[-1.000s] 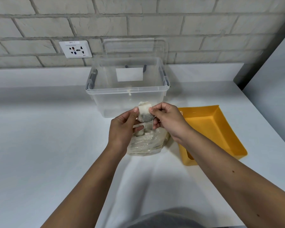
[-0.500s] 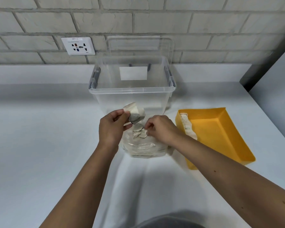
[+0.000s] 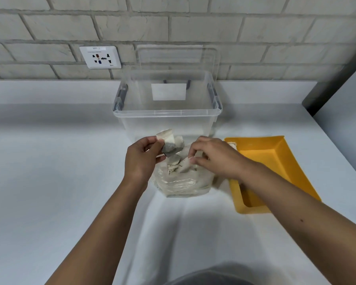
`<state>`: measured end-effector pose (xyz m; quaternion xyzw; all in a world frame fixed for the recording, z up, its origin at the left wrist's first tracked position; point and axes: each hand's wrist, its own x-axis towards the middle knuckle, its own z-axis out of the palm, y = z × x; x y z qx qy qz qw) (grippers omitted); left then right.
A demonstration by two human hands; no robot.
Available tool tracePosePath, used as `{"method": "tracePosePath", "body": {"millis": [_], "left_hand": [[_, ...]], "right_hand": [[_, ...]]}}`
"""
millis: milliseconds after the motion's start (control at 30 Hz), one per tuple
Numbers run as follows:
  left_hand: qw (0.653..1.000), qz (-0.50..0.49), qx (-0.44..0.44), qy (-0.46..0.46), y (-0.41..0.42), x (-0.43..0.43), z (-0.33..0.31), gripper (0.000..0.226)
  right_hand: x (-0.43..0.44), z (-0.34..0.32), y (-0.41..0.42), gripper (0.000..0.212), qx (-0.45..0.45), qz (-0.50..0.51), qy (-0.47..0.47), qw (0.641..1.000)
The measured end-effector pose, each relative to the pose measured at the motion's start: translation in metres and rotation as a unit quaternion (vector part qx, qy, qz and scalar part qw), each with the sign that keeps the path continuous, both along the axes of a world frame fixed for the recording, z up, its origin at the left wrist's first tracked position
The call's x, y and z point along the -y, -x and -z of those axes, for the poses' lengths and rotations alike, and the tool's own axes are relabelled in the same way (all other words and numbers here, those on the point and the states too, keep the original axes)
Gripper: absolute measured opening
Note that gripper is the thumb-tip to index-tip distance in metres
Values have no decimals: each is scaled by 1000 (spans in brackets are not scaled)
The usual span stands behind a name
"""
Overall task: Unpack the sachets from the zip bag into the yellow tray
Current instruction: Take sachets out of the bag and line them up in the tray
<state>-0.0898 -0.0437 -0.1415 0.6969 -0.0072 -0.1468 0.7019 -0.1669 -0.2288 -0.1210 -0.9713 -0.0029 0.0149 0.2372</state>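
Note:
A clear zip bag [image 3: 181, 183] full of pale sachets stands on the white counter, its mouth open at the top. My left hand [image 3: 141, 159] pinches a small bunch of sachets [image 3: 170, 141] just above the bag's left side. My right hand [image 3: 212, 156] reaches into the bag's mouth and pinches a sachet [image 3: 186, 165] there. The yellow tray [image 3: 275, 161] lies to the right of the bag, partly under my right forearm. A sachet [image 3: 232, 145] lies at the tray's far left corner.
A clear plastic storage box [image 3: 167, 114] stands right behind the bag, its lid leaning on the brick wall. A wall socket [image 3: 100, 57] is at the back left. A grey panel [image 3: 341, 103] bounds the counter on the right.
My left hand kept its bunch of sachets and shifted left. My right hand let go of that bunch, dropped into the bag's mouth and took hold of a sachet. The camera view shifted slightly.

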Motion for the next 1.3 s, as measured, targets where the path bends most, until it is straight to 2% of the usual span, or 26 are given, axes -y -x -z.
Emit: {"method": "tracePosePath", "body": {"millis": [167, 333, 433, 567, 800, 933, 1067, 1167, 1233, 1300], "left_hand": [[995, 76, 31, -51, 6, 9, -4, 11], [991, 129, 17, -32, 16, 15, -12, 12], [989, 142, -29, 16, 18, 13, -16, 16], [988, 151, -39, 23, 20, 14, -19, 13], [985, 161, -59, 19, 27, 19, -21, 15], [986, 164, -40, -9, 29, 20, -17, 21], [988, 123, -70, 53, 25, 21, -19, 16], [989, 106, -76, 73, 20, 17, -21, 13], [992, 85, -67, 65, 15, 13, -20, 13], [998, 57, -26, 25, 8, 9, -16, 11]], "right_hand": [[9, -39, 5, 4, 13, 4, -144, 989], [11, -41, 3, 5, 37, 51, -144, 988], [9, -38, 6, 5, 23, 65, -199, 978], [3, -35, 6, 6, 31, 79, -253, 964], [-1, -29, 4, 8, 59, 105, -249, 961], [-1, -31, 5, 14, 48, 117, -303, 945], [9, -31, 8, 27, -9, 167, -292, 942], [11, -27, 12, 21, -49, 160, -302, 938], [11, -30, 14, 15, -29, 141, -277, 950], [11, -41, 15, 13, -20, 102, -208, 973]]}}
